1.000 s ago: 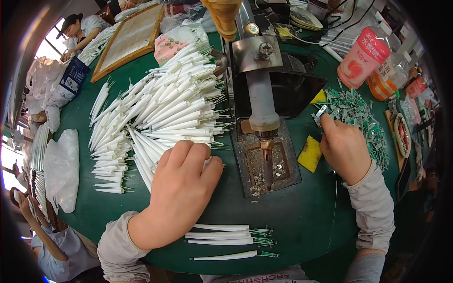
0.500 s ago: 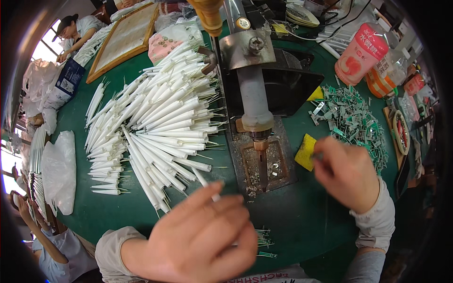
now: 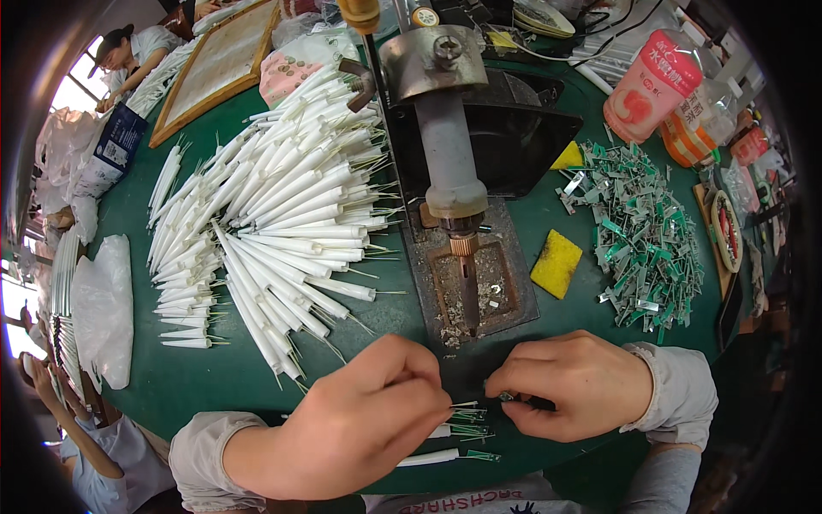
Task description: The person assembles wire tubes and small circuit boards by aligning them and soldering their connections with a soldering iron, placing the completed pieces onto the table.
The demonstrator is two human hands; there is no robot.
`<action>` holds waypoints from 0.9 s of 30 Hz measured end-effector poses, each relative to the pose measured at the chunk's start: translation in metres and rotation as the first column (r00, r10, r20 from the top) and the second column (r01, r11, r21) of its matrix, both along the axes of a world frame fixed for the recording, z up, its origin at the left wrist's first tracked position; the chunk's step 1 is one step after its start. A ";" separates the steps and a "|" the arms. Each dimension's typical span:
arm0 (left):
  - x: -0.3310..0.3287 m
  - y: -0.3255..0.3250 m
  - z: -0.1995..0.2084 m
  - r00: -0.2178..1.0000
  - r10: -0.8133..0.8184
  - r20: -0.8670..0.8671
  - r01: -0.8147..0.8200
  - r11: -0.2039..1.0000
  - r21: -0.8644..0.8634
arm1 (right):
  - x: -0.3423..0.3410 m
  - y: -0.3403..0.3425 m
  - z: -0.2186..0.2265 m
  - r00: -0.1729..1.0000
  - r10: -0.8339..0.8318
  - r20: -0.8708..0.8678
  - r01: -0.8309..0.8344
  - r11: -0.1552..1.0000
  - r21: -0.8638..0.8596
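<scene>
My left hand (image 3: 368, 420) is closed near the front edge, fingers pinched around a white tube that the hand mostly hides. Facing it across a small gap, my right hand (image 3: 569, 385) pinches a small green circuit board (image 3: 507, 397). Under the left fingertips lie several white tubes with thin wires and green boards (image 3: 467, 420) at their ends, one of them a tube (image 3: 428, 458) lower down. Just beyond both hands, a soldering iron (image 3: 458, 171) hangs upright in a stand, its dark tip over a metal tray (image 3: 505, 257) with solder crumbs.
A large fan of white wired tubes (image 3: 291, 206) covers the table's left half. Green circuit boards (image 3: 655, 240) are heaped at right, beside a yellow sponge (image 3: 556, 264). Bottles (image 3: 652, 86) stand behind them. A wooden frame (image 3: 214, 68) lies far left; other people sit at the left.
My right hand has come from beside the sponge down and left with a board. My left hand has drawn back slightly from the tube pile. The view has shifted a little.
</scene>
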State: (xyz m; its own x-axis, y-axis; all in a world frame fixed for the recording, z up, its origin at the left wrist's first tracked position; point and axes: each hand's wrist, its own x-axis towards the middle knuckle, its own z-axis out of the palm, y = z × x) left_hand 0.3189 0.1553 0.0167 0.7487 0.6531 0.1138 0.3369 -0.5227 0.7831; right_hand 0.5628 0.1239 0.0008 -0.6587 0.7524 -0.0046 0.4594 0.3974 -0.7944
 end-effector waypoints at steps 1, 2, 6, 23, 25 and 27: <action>0.000 0.002 -0.002 1.000 0.013 0.020 -0.011 0.995 -0.101 | -0.001 0.001 0.000 1.000 0.001 -0.002 -0.001 1.000 -0.002; 0.000 0.003 -0.003 0.999 0.028 0.039 -0.019 0.979 -0.201 | -0.001 0.001 -0.001 0.999 -0.020 -0.036 0.018 0.999 -0.044; 0.001 0.004 -0.005 0.997 0.046 0.055 -0.024 0.937 -0.348 | -0.002 0.003 0.002 0.992 -0.100 -0.082 0.079 0.972 -0.223; 0.008 -0.002 -0.035 0.976 -0.213 -0.051 0.098 0.216 0.972 | -0.003 0.013 -0.003 0.920 -0.270 -0.283 -0.130 0.471 -0.872; 0.008 -0.001 -0.036 0.968 -0.244 -0.055 0.081 0.101 0.992 | -0.003 0.015 -0.001 0.939 -0.263 -0.223 -0.123 0.349 -0.929; 0.007 -0.009 -0.030 0.979 -0.180 -0.097 0.137 0.224 0.965 | -0.004 0.012 -0.009 0.908 -0.316 -0.276 -0.129 0.414 -0.901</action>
State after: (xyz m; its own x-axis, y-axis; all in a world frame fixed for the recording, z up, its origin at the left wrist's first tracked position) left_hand 0.3260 0.1466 -0.0137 0.8051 -0.0977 0.5851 0.1389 -0.9278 -0.3461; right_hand 0.5584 0.1356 -0.0086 -0.6970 0.5163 -0.4977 0.0482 -0.6587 -0.7509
